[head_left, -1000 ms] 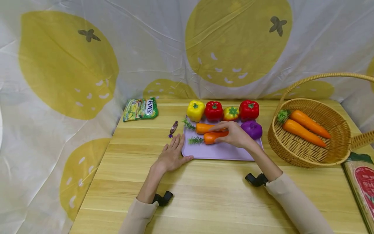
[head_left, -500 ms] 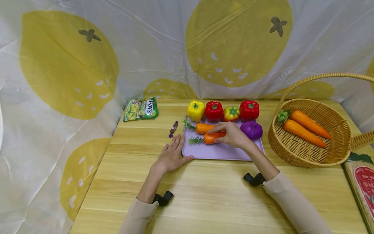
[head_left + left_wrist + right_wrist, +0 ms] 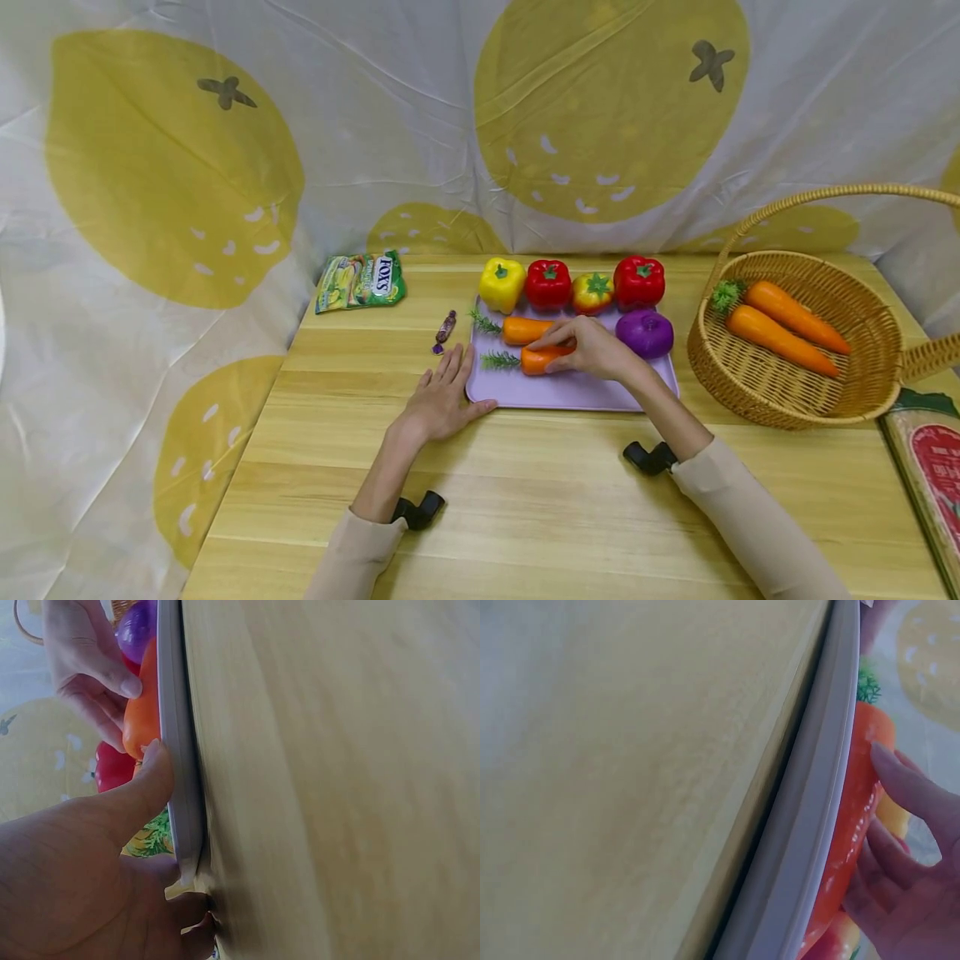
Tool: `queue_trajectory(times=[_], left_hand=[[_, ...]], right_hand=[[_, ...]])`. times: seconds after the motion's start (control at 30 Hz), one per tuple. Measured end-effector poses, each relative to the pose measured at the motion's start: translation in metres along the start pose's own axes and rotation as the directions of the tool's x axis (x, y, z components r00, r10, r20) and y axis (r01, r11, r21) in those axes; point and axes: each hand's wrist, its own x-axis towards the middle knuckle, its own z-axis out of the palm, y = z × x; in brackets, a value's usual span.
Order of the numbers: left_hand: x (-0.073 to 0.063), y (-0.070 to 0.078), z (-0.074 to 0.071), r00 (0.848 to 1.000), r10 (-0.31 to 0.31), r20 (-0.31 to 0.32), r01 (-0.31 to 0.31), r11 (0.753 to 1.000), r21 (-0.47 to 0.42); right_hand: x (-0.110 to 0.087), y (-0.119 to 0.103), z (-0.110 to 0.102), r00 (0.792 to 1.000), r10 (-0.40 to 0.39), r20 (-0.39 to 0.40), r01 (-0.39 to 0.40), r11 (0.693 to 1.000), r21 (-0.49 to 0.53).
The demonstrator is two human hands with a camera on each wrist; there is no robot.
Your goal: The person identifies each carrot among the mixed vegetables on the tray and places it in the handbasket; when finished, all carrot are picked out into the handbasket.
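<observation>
My right hand [image 3: 592, 348] pinches the nearer orange carrot [image 3: 534, 360], which lies on a lilac tray [image 3: 570, 393] with its leafy end to the left. In the right wrist view, the thumb lies on the side of this carrot [image 3: 859, 795] with the fingers behind it; the hand hides its tip in the head view. A second carrot [image 3: 519, 330] lies just behind, parallel. My left hand [image 3: 442, 398] rests spread at the tray's left front corner, thumb along the front edge. In the left wrist view its thumb [image 3: 154, 776] overlaps the tray rim.
Along the tray's back stand a yellow pepper [image 3: 501, 285], red peppers [image 3: 548, 285] and a yellow-red vegetable [image 3: 593, 293]. A purple onion [image 3: 645, 333] sits right. The wicker basket [image 3: 720, 385] holds two carrots. A candy [image 3: 446, 327], snack bag [image 3: 362, 282] and printed bag [image 3: 933, 467] lie around.
My right hand has slid slightly left along the nearer carrot, toward its leafy end. That carrot has shifted a little toward the tray's front. My left hand has stayed put.
</observation>
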Motion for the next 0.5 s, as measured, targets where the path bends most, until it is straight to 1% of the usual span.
queue_trajectory(times=[0.13, 0.27, 0.33, 0.5], left_hand=[[0.0, 0.0, -0.001, 1.0, 0.001, -0.003, -0.001, 1.0, 0.003], [0.0, 0.001, -0.002, 1.0, 0.004, -0.004, -0.004, 1.0, 0.002], [0.0, 0.001, -0.002, 1.0, 0.005, -0.002, -0.005, 1.0, 0.001], [0.0, 0.002, -0.001, 1.0, 0.002, -0.003, -0.002, 1.0, -0.002]], right_hand=[[-0.001, 0.0, 0.0, 1.0, -0.017, 0.017, 0.017, 1.0, -0.012], [-0.003, -0.001, 0.0, 1.0, -0.005, 0.027, 0.006, 0.999, -0.035], [-0.004, -0.001, -0.002, 0.999, 0.011, 0.041, -0.01, 0.999, -0.035], [-0.012, 0.0, -0.009, 0.996, -0.001, 0.093, 0.004, 0.999, -0.041]])
